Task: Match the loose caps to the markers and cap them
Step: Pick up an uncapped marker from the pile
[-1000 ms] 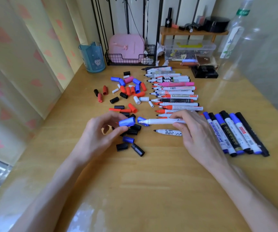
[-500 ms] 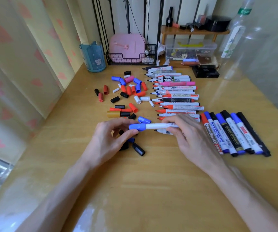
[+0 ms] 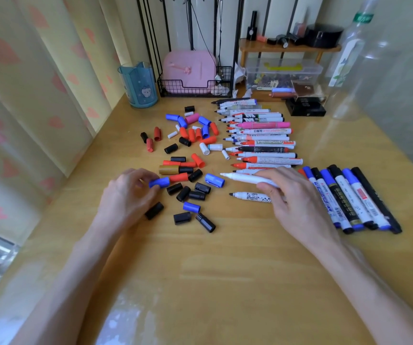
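Observation:
My left hand (image 3: 128, 197) pinches a blue cap (image 3: 159, 182) just above the table, left of the loose caps. My right hand (image 3: 292, 202) grips a white marker (image 3: 245, 178) with its tip bare and pointing left, well apart from that cap. Another blue cap (image 3: 214, 180) lies between them. Under my right hand lies an uncapped black-tipped marker (image 3: 250, 195). Several loose black, red, blue and white caps (image 3: 190, 140) are scattered in the middle. A stack of uncapped markers (image 3: 260, 138) lies behind, and several capped markers (image 3: 349, 197) lie in a row at the right.
A blue cup (image 3: 139, 85), a wire basket (image 3: 195, 85) with a pink box, a clear plastic box (image 3: 282, 73) and a small wooden shelf (image 3: 290, 47) stand at the back. A clear bottle (image 3: 349, 53) stands at the right. A curtain hangs along the left.
The blue cap was on the white marker half a second ago; my left hand has pulled it off and moved left, while my right hand drew the marker to the right.

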`<action>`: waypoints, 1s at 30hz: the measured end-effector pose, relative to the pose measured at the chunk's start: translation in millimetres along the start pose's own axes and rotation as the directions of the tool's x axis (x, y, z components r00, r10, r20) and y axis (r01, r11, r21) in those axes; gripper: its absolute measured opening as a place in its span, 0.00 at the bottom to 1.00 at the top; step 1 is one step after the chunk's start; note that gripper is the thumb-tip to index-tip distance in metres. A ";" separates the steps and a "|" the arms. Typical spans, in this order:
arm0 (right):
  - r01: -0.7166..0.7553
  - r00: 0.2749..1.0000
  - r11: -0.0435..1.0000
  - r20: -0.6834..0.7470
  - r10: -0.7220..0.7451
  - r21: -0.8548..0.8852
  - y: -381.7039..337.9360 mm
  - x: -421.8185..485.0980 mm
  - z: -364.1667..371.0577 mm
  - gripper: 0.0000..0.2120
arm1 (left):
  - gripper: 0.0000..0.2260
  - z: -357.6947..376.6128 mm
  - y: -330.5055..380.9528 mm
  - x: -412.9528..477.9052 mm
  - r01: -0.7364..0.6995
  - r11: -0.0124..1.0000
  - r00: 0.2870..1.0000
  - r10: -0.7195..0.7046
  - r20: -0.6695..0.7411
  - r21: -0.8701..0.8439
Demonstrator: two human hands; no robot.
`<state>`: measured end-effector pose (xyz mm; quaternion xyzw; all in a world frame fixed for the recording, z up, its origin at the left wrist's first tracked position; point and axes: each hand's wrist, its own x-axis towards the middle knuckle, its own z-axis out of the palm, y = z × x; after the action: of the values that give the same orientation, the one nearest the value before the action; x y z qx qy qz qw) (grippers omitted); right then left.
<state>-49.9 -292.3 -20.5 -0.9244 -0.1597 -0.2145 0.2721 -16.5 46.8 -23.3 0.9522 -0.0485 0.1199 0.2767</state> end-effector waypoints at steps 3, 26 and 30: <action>-0.004 1.000 1.000 0.008 0.004 -0.005 -2.0 -0.2 0.6 0.09 | 0.07 -0.1 2.6 -0.5 0.009 1.000 1.000 -0.009 0.006 0.011; 0.133 0.991 0.988 -0.020 -0.132 0.077 -13.8 -0.4 6.6 0.09 | 0.09 10.1 44.0 -13.2 -0.309 0.897 0.943 0.333 0.025 -0.316; 0.145 0.989 0.986 -0.023 -0.144 0.085 -15.2 -0.3 7.3 0.09 | 0.09 14.3 43.8 -13.9 -0.293 0.888 0.943 0.330 0.047 -0.355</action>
<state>-54.2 -276.0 -19.6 -0.8960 -0.2331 -0.2342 0.2966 -34.0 2.6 -16.0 0.8741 -0.2355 0.1021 0.4125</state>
